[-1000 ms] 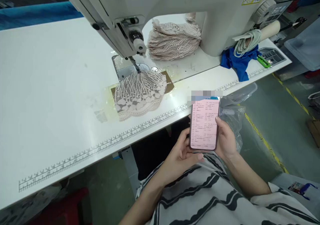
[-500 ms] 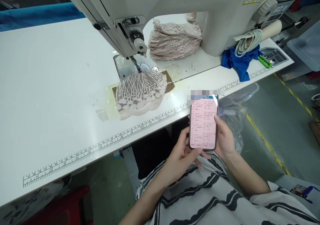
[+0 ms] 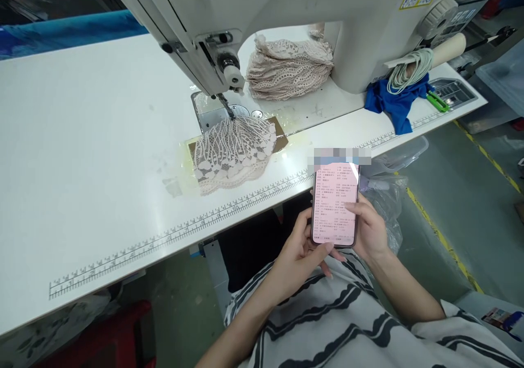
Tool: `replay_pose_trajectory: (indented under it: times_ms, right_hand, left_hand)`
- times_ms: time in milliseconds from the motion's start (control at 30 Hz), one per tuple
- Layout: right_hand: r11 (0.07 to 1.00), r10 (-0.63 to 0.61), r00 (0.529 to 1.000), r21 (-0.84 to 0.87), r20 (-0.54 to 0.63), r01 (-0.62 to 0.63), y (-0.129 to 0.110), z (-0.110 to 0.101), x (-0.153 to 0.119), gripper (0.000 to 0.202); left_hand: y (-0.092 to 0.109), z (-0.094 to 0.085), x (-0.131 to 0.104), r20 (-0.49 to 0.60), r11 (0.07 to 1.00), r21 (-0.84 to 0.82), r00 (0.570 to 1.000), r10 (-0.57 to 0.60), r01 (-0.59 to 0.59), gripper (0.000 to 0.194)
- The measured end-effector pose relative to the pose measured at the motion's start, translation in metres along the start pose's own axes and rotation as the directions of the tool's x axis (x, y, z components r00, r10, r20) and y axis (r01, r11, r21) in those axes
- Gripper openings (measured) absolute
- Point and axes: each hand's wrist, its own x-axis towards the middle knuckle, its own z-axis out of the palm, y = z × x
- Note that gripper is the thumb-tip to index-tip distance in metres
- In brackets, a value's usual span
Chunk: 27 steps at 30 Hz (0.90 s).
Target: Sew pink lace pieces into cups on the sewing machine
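A smartphone (image 3: 333, 207) with a pink page of small text is held upright between both hands, in front of the table edge. My left hand (image 3: 301, 248) grips its lower left side, thumb at the bottom edge. Around the right side is my right hand (image 3: 370, 229), its thumb lying over the screen. Beyond the phone, a beige lace piece (image 3: 235, 155) sits under the presser foot (image 3: 229, 110) of a sewing machine (image 3: 295, 2). Neither hand touches the lace.
A bundle of beige lace (image 3: 290, 69) lies under the machine's arm. Blue cloth (image 3: 395, 103), a coil of pale cord (image 3: 409, 70) and a green cutter (image 3: 438, 101) rest at the right of the white table (image 3: 94, 166). A red stool (image 3: 123, 335) stands below left.
My right thumb has moved from the phone's right edge inward over the screen. The text on the screen has shifted. The view has moved slightly; the lace stays under the presser foot.
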Motion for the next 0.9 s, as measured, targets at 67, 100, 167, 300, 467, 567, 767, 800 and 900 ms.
replay_pose_trajectory:
  times_ms: [67,100,167,300,467,567,767,800,900]
  right_hand:
    - [1.0,0.01,1.0,-0.027,-0.013,-0.011,-0.0016,0.0,-0.0006,0.027]
    - [0.999,0.015,1.0,-0.037,-0.021,-0.016,-0.0021,-0.0001,-0.0009,0.029]
    - [0.999,0.018,0.999,-0.05,-0.034,-0.019,-0.0024,-0.0001,-0.0011,0.031]
    - [0.998,0.014,0.999,-0.059,-0.039,-0.016,-0.0014,0.0003,-0.0009,0.033]
    - [0.999,0.003,0.999,-0.041,-0.039,-0.005,0.0013,-0.0002,-0.0003,0.027]
    - [1.0,-0.002,1.0,-0.03,-0.026,0.002,0.0026,-0.0006,0.0,0.027]
    - [1.0,0.006,1.0,0.003,-0.02,-0.006,0.0018,0.0006,-0.0003,0.035]
    - [1.0,0.007,1.0,0.001,-0.016,-0.007,0.0015,0.0008,-0.0003,0.036]
    - [1.0,0.009,1.0,0.008,-0.011,-0.009,0.001,0.0012,-0.0002,0.037]
  left_hand:
    - [0.0003,-0.0001,0.0002,0.009,1.0,-0.007,1.0,0.002,-0.002,0.051]
    - [0.0002,-0.0002,0.0003,0.015,1.0,-0.01,1.0,0.005,-0.005,0.05]
    - [-0.0009,-0.0006,0.0005,0.023,1.0,-0.013,1.0,0.011,-0.011,0.049]
    - [-0.0037,-0.0015,0.0004,0.024,1.0,-0.016,0.999,0.021,-0.021,0.05]
    - [-0.0015,-0.0011,-0.0002,0.021,1.0,-0.016,1.0,0.012,-0.012,0.049]
    - [0.0012,-0.0005,-0.0001,0.017,1.0,-0.011,1.0,0.009,-0.009,0.05]
    - [0.0007,-0.0011,0.001,0.013,1.0,-0.007,1.0,0.001,-0.001,0.049]
    - [0.0004,-0.0013,0.0009,0.015,1.0,-0.007,1.0,0.001,-0.001,0.05]
    - [0.0006,-0.0015,0.0001,0.017,1.0,-0.009,1.0,0.005,-0.005,0.051]
